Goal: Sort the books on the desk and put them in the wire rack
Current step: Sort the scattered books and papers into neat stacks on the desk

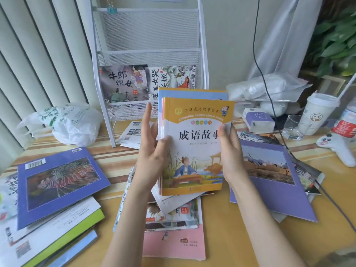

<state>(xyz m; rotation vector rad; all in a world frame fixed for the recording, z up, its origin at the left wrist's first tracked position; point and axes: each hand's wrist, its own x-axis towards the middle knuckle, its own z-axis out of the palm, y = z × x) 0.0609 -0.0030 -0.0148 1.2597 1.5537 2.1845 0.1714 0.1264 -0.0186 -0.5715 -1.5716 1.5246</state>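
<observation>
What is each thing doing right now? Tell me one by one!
Left hand: holds the book stack, index finger straight up.
Right hand: holds the stack's right edge.
Book stack: upright, lifted above the desk.
Wire rack: two books in the bottom shelf, upper shelves bare.
Glass: upright, looks empty.

Both hands hold books (upright).

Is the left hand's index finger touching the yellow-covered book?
Apart. In the head view the left hand holds the yellow-covered book with its thumb, while the index finger points up, a visible gap from the book's edge.
</observation>
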